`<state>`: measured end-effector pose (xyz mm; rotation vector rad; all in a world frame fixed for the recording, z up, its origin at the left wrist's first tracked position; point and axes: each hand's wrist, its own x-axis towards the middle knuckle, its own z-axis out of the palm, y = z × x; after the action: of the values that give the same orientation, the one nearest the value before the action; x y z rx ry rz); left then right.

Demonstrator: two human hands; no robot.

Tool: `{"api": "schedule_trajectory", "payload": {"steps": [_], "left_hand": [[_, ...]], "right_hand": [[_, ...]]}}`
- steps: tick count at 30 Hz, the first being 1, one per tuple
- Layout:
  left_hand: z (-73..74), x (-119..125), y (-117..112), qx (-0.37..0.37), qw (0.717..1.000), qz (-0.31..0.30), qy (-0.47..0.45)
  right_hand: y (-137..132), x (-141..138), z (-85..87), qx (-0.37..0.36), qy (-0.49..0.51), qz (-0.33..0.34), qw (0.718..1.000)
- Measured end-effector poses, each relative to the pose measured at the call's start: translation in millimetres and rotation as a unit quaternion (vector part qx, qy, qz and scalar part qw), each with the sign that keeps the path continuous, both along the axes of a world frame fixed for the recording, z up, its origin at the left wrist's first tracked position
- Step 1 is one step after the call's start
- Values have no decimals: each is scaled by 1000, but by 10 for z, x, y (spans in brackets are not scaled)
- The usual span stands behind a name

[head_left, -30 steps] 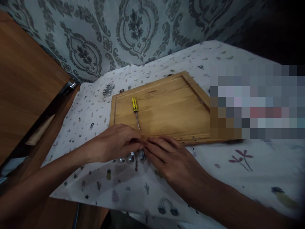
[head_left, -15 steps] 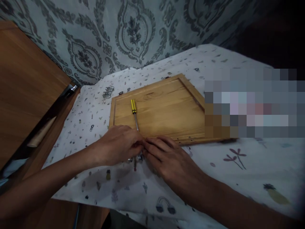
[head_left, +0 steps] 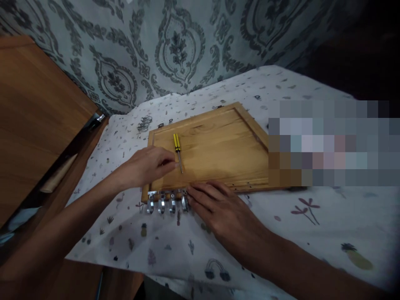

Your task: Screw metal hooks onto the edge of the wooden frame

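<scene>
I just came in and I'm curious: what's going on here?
A person's right hand rests at the near edge of a wooden panel, beside four shiny metal hooks along that edge. The left hand is over the panel, close to a yellow-handled screwdriver lying on it; whether that hand holds anything is unclear.

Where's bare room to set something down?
On the wooden board, right of the screwdriver and beyond the right hand; also the tablecloth between the forearms, nearer than the metal hooks. Crowded: the board's near left edge, with hooks and right hand, and by the screwdriver, beside the left hand. The board's right end is blurred.
</scene>
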<state>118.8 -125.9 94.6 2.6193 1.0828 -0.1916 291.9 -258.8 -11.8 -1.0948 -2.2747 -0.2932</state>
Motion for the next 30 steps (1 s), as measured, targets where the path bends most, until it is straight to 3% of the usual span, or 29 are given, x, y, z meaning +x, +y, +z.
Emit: {"api": "schedule_trajectory", "payload": {"steps": [8,14,19,23,28,30], "left_hand": [[-408,136,832,50,990,125,-49],[-571,288,963,7,973,213,-88],[-593,327,951,-59,958,247,-136],[-459,299,828,-76,940,258,-209],[-184,135,293,-55,908,211,-358],[-118,68,14,-21,880,156,-449]], "right_hand": [[6,-24,-105,38,39,-12,998],[31,-15,-183,34,36,-12,999],[2,8,-113,1,17,0,1000],[-8,31,-41,-10,5,8,1000],[-27,28,8,-26,17,11,999],[-30,24,13,-18,22,10,1000]]}}
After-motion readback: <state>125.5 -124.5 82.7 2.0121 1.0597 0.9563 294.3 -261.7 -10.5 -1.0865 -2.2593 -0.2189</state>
